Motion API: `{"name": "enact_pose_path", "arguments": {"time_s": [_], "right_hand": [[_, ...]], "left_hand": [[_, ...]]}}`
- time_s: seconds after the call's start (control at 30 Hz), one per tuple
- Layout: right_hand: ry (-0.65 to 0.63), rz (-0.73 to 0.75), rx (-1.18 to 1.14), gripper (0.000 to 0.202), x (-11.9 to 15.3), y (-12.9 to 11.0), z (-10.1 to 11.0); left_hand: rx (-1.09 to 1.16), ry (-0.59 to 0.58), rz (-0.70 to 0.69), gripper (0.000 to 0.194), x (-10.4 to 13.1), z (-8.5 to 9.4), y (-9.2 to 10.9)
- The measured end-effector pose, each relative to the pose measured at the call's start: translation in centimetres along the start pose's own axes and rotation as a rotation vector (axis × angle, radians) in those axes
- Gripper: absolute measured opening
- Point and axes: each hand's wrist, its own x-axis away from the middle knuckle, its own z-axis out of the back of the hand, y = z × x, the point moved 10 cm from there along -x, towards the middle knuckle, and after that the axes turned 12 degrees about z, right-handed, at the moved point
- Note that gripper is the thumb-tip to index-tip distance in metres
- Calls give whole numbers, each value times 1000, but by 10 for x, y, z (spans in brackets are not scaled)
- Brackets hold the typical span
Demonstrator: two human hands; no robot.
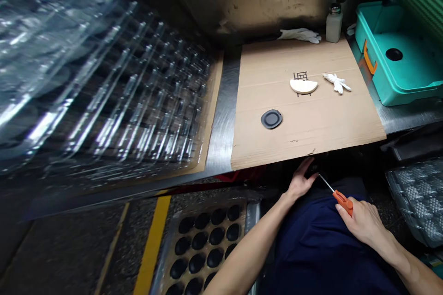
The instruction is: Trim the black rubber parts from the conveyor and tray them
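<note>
Head view: clamping one orange tool [342, 202] in right hand [365, 222], tip just beside left hand [300, 183]; cannot tell latter's grip. On desk [224, 115], one dark disc [272, 119], one white pad [303, 86].

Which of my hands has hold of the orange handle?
Your right hand: its fingers close around the orange handle, while your left hand is off the handle, near the tip of the metal shaft.

A dull, stained metal wall [256, 9] stands behind a metal table [226, 101]. 1 wide yellow stripe [152, 244] crosses the dark floor [62, 253].
</note>
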Motion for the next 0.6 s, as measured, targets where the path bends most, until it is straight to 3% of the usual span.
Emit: {"name": "enact_pose_path", "arguments": {"time_s": [0.07, 0.2, 0.3, 0.37, 0.47, 0.53, 0.6], "right_hand": [[7, 0, -10, 42, 0, -2, -5], [33, -16, -73, 39, 12, 4, -10], [211, -118, -280, 39, 42, 38, 7], [490, -270, -457, 44, 72, 80, 35], [1064, -420, -612, 53, 110, 146, 90], [1425, -377, -694, 59, 110, 179, 124], [1677, -295, -800, 67, 90, 204, 150]], "left_hand": [[191, 37, 152, 62, -3, -4, -17], [546, -89, 455, 44, -1, -31, -43], [645, -139, 581, 36, 6, -37, -43], [656, -196, 599, 35, 16, -40, -37], [574, -317, 570, 41, 39, -50, -23], [519, -398, 555, 48, 55, -61, -15], [484, -467, 541, 55, 68, -71, -7]]}}
